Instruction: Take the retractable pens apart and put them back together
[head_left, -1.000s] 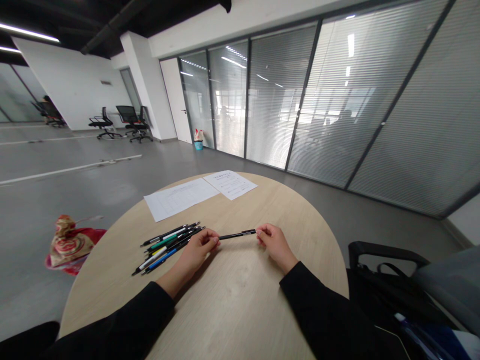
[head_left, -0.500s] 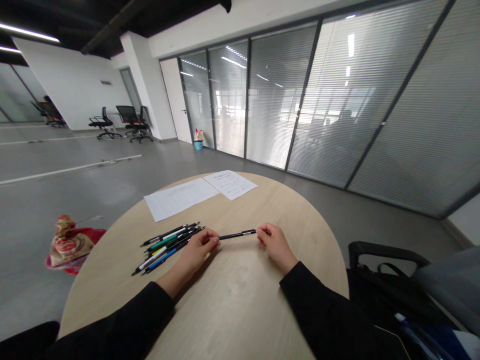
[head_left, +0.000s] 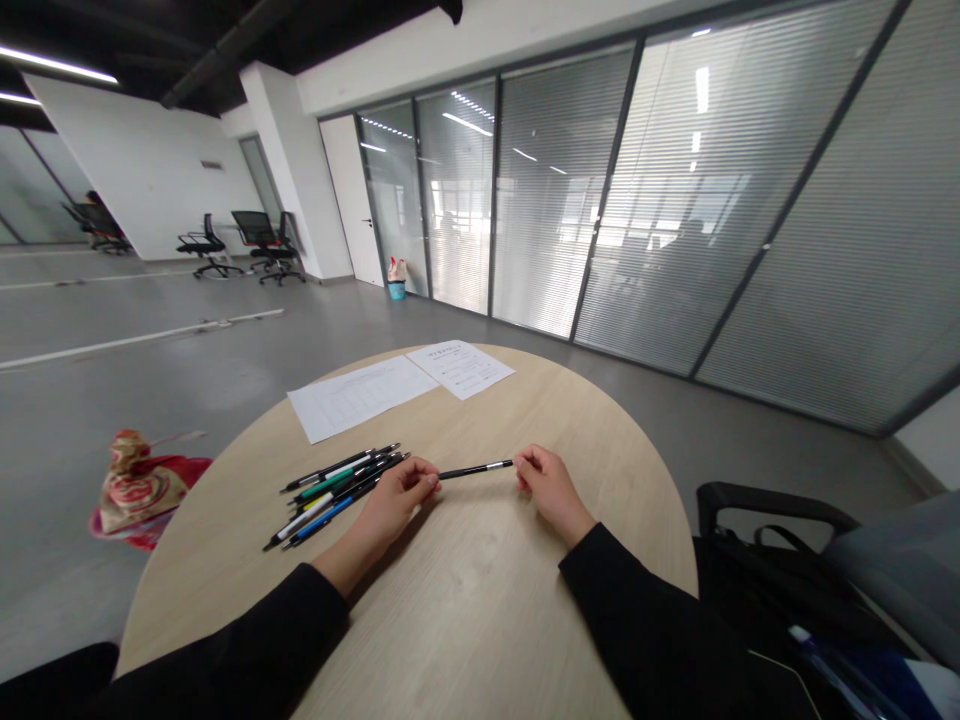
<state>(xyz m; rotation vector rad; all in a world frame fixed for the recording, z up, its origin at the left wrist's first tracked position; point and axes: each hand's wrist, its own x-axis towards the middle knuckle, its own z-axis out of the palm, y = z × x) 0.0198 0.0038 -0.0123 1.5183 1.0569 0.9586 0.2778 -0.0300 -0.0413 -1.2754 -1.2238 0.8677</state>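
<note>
A slim black pen [head_left: 476, 469] is held across the gap between two bare hands, above a round wood-grain worktop [head_left: 480, 620]; whether it is clear of the surface cannot be told. The left hand [head_left: 394, 497] is curled almost closed, with one end of the pen gripped at its fingertips. The right hand [head_left: 551, 490] is drawn into a light pinch on the other end. Nothing else is held by either hand. Just beside the left hand, on the side away from the right hand, a loose bunch of pens [head_left: 337, 495] with black, green, blue and white barrels is laid nearly parallel, untouched. So far, one pen is seen separated from the bunch, while the others are left lying together. Beyond both hands, a ruled paper sheet [head_left: 356, 398] and a printed paper sheet [head_left: 461, 369] are laid flat, side by side. Well to the left of the left hand, a patterned cloth bag [head_left: 139, 490] is seen on the floor, and to the right of the right hand a black bag [head_left: 772, 590] is placed by a chair.
</note>
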